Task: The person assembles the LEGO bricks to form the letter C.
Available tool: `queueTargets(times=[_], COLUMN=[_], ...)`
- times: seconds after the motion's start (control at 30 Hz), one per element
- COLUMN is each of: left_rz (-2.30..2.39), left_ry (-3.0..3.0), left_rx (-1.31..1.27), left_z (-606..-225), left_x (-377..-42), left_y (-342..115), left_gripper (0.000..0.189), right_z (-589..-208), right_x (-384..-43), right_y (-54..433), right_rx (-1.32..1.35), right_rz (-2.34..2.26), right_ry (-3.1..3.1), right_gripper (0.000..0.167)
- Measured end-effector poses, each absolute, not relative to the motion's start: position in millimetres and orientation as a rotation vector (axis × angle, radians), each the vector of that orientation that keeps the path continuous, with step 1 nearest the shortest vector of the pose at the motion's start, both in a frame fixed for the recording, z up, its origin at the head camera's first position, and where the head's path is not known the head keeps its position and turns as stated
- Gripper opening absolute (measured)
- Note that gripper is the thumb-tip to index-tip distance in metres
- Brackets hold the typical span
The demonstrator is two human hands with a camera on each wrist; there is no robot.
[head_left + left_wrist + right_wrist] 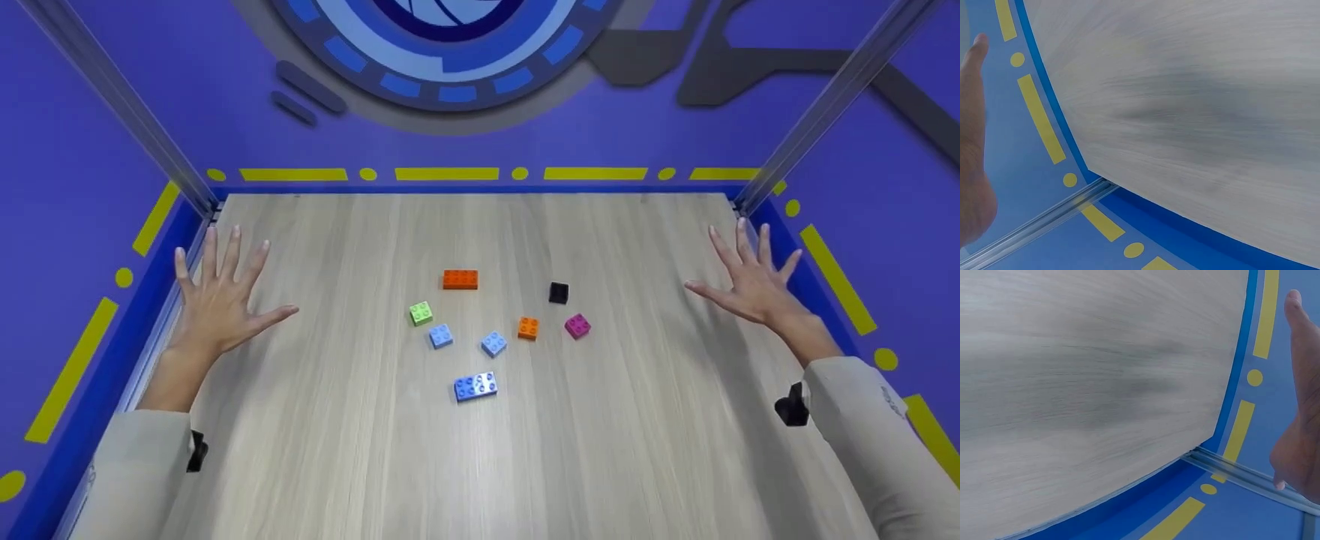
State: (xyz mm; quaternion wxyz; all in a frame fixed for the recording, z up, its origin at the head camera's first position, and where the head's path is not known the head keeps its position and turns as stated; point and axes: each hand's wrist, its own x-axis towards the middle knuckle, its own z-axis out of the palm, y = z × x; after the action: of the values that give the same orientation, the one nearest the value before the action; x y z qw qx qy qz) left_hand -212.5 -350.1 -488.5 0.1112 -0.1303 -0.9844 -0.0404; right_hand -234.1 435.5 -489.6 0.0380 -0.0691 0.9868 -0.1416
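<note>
My left hand is held over the left edge of the table, fingers straight and spread, holding nothing. On the opposite side my right hand spreads its fingers in the same way, also without anything in it. Between them, apart from both hands, toy building bricks lie on the table: a long orange-red brick, a black brick, a lime green brick, two light blue bricks, an orange brick, a magenta brick and a longer blue brick closest to me.
The wood-grain table is bounded by a purple-blue back wall and side walls with yellow dashes. Metal posts stand at the far corners. Each sleeve has a black piece at its cuff.
</note>
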Motion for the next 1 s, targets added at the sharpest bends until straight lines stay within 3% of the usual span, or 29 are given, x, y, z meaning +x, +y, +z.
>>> queueTargets(times=[0.53, 1.0], left_rz=[-0.357, -0.923], left_ry=[-2.921, -2.713], left_rx=[-0.388, -0.295], left_z=[-498, -501], left_x=[-205, -202], left_y=[-335, -295], left_gripper=[0.103, 0.098], right_z=[-509, -515], right_x=[-230, -217], right_y=[420, 382], right_rx=[-0.25, -0.411], right_rz=[-0.92, -1.197], right_ry=[2.919, 2.789], right_gripper=[0.103, 0.09])
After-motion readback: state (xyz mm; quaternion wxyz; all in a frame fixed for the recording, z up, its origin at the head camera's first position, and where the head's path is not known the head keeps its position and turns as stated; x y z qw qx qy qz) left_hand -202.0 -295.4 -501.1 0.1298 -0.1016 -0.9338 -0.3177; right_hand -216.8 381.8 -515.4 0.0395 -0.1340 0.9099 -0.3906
